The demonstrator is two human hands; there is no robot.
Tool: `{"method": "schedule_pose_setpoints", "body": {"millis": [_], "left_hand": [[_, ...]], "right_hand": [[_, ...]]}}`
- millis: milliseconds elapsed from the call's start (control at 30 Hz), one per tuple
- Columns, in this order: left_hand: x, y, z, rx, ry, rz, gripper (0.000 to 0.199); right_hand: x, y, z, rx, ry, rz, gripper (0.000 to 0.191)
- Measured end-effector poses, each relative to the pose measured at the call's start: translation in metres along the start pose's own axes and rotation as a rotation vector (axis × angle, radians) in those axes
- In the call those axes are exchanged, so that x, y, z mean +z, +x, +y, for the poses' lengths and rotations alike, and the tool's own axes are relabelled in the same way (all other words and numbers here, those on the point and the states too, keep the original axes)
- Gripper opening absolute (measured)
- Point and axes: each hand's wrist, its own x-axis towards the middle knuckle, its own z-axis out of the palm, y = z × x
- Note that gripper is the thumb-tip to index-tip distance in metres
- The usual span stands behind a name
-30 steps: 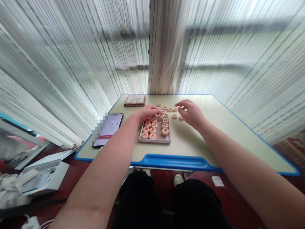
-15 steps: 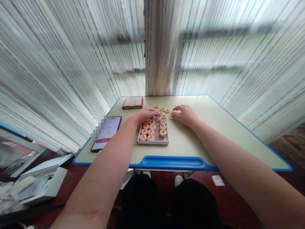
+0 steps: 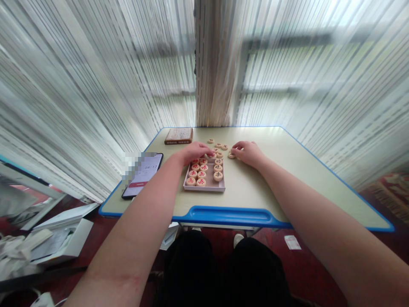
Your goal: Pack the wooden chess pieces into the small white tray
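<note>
Round wooden Chinese chess pieces with red characters fill two columns on the left of a shallow white box; black-marked ones, such as this chess piece, stand along its right side. My left hand reaches over the box's far edge, its fingers closed on a chess piece that they partly cover. To the right, my right hand pinches another chess piece lying on the table. Between and beyond both hands lie several loose black-marked pieces, among them a chess piece.
At the back left of the pale table is a brown-edged box lid. A phone showing a timer lies by my left forearm. The table's blue rim has a pen groove in front. Striped curtains hang behind.
My right hand's fingertips have come in closer on the chess piece beside them. My left hand stays at the far edge of the box. The view has shifted slightly.
</note>
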Motion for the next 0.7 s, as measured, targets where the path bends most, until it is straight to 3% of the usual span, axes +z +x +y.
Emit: {"method": "schedule_pose_setpoints", "body": {"millis": [267, 433, 467, 567, 633, 700], "left_hand": [[0.000, 0.001, -0.001, -0.042, 0.032, 0.011, 0.014], [-0.001, 0.006, -0.006, 0.002, -0.003, -0.012, 0.013], [-0.001, 0.007, -0.007, 0.006, -0.004, -0.015, 0.014], [-0.001, 0.007, -0.007, 0.021, -0.002, -0.019, 0.015], [0.000, 0.006, -0.005, 0.030, -0.006, -0.017, 0.014], [0.001, 0.004, -0.004, 0.030, -0.009, -0.008, 0.013]], "right_hand": [[0.003, 0.002, 0.005, 0.093, 0.176, 0.074, 0.020], [-0.013, -0.013, -0.018, -0.012, 0.468, 0.201, 0.018], [-0.017, -0.018, -0.025, -0.043, 0.578, 0.171, 0.020], [-0.027, -0.037, -0.046, -0.189, 0.817, -0.074, 0.027], [-0.030, -0.048, -0.056, -0.308, 0.803, -0.270, 0.021], [-0.032, -0.057, -0.062, -0.445, 0.694, -0.346, 0.014]]}}
